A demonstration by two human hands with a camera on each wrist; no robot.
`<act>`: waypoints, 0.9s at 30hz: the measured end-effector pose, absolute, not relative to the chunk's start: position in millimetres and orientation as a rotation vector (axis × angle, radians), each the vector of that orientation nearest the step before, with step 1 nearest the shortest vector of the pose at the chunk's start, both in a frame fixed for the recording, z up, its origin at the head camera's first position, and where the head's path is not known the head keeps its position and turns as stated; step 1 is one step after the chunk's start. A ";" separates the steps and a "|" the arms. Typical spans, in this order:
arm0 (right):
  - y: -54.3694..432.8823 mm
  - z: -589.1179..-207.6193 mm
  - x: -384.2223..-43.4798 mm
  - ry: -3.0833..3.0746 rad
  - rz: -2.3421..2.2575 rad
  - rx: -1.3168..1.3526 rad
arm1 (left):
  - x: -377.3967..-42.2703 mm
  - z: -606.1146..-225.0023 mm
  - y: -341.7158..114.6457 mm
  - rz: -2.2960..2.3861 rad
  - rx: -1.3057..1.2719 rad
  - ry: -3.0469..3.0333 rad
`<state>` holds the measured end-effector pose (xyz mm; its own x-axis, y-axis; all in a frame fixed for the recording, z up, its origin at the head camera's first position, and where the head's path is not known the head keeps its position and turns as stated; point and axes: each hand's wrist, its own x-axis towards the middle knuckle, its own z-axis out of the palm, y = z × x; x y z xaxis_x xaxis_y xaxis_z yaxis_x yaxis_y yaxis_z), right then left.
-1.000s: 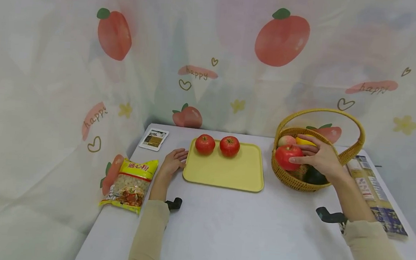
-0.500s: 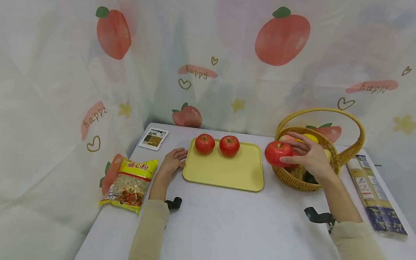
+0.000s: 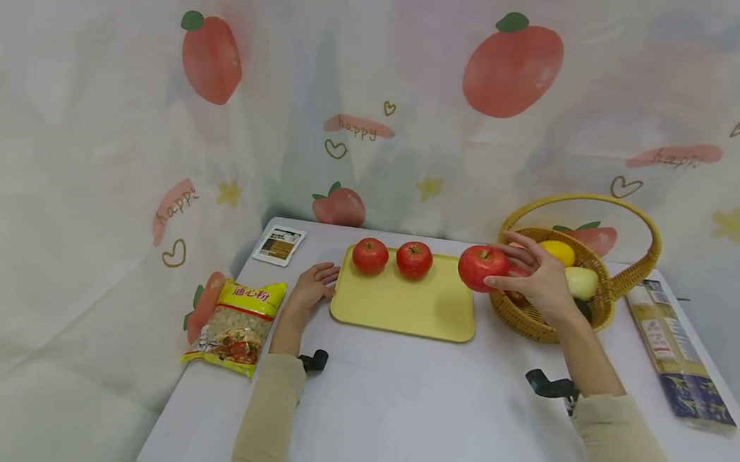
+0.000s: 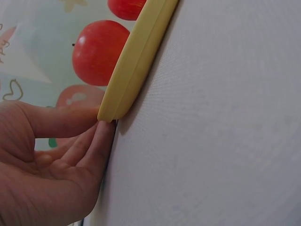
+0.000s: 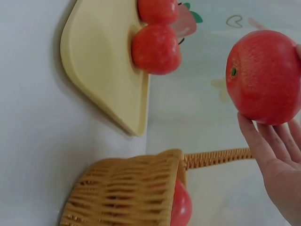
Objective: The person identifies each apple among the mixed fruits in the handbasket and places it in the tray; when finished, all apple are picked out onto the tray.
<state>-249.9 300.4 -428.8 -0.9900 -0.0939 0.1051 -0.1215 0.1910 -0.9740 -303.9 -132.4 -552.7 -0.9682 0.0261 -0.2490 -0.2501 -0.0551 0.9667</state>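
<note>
My right hand (image 3: pixel 541 280) grips a red apple (image 3: pixel 482 268) between thumb and fingers. The apple is in the air between the wicker basket (image 3: pixel 532 331) and the yellow tray (image 3: pixel 404 304), overlapping the tray's right edge in the head view. In the right wrist view, fingers support the apple (image 5: pixel 263 77) from below. Two more red apples, a left one (image 3: pixel 370 256) and a right one (image 3: pixel 414 260), sit along the tray's far side. At the tray's left edge my left hand (image 3: pixel 311 287) pinches the rim (image 4: pixel 127 75), thumb against it and fingertips at its underside.
Inside the basket lie a yellow fruit (image 3: pixel 558 253), a pale green one (image 3: pixel 580 283), a dark one and more red fruit. A pasta bag (image 3: pixel 240 325) and a small white packet (image 3: pixel 278 245) lie left. A long package (image 3: pixel 680 356) lies right of the basket.
My right hand has lifted the apple out of the basket and carried it left toward the tray. My left hand has stayed at the tray's edge.
</note>
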 end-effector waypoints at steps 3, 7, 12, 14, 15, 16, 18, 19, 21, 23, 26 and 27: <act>292.1 -427.8 -250.6 -2.374 2.021 0.266 | -304.9 -552.7 -132.0 2.147 -0.248 2.006; 281.1 -427.0 -253.3 -2.317 2.084 0.339 | -304.7 -552.1 -132.2 2.153 -0.247 1.993; 269.8 -427.3 -260.1 -2.260 2.113 0.410 | -304.0 -551.1 -132.9 2.155 -0.234 1.991; 265.3 -427.4 -261.9 -2.268 2.090 0.429 | -304.1 -551.3 -133.0 2.156 -0.235 1.990; 262.9 -427.2 -262.7 -2.274 2.088 0.434 | -304.3 -551.5 -133.1 2.155 -0.236 1.992; 260.1 -426.9 -263.1 -2.280 2.085 0.430 | -304.7 -552.0 -133.4 2.153 -0.238 1.994; 254.4 -426.4 -264.0 -2.289 2.096 0.417 | -305.1 -552.7 -133.5 2.150 -0.243 1.998; 251.6 -426.3 -264.6 -2.297 2.098 0.405 | -305.4 -553.1 -133.5 2.150 -0.246 1.998; 246.0 -426.5 -266.1 -2.302 2.122 0.378 | -305.9 -553.8 -133.4 2.144 -0.250 2.002; 241.0 -427.4 -267.3 -2.315 2.125 0.362 | -306.3 -554.2 -133.1 2.141 -0.255 2.002; 234.9 -430.2 -269.8 -2.327 2.145 0.370 | -307.2 -555.1 -132.9 2.139 -0.265 2.001; 233.0 -431.4 -270.6 -2.324 2.159 0.373 | -307.5 -555.4 -132.9 2.140 -0.265 1.999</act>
<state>-270.6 233.0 -431.4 -0.9714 -0.2050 0.1197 -0.1344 0.0595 -0.9891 -307.5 -132.9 -555.4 -0.9638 0.0236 -0.2655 -0.2664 -0.0649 0.9617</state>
